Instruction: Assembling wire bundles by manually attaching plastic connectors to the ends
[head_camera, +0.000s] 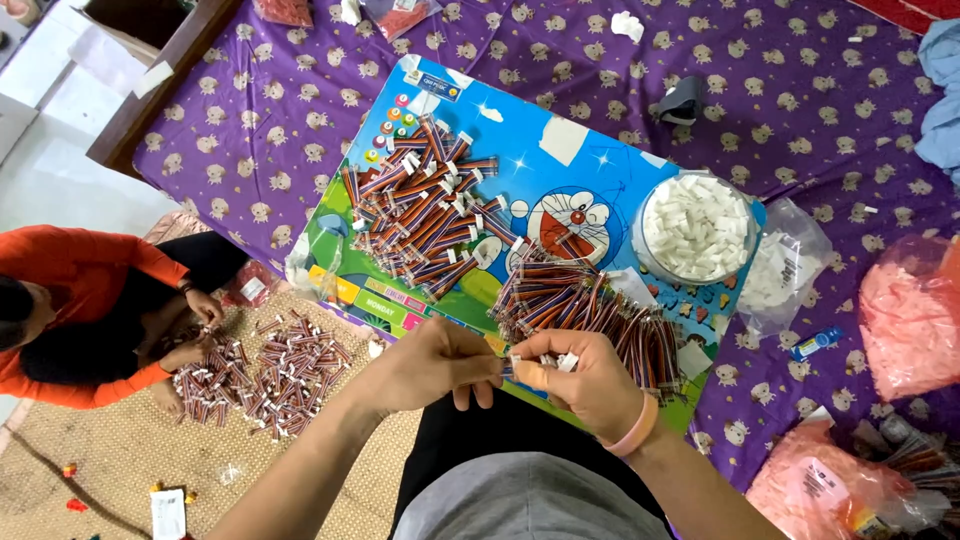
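Both hands meet at the near edge of the cartoon board (590, 170): left hand (425, 365) pinches a wire lead's end, right hand (585, 385) clamps white connectors (560, 362); lead runs crosswise between them, wire bundle (590, 310) just beyond.

Small white plastic connectors (566, 362) are pinched in the fingers (520, 372). Beyond them, a glossy printed board (580, 175) is laid over matt purple cloth (800, 110).
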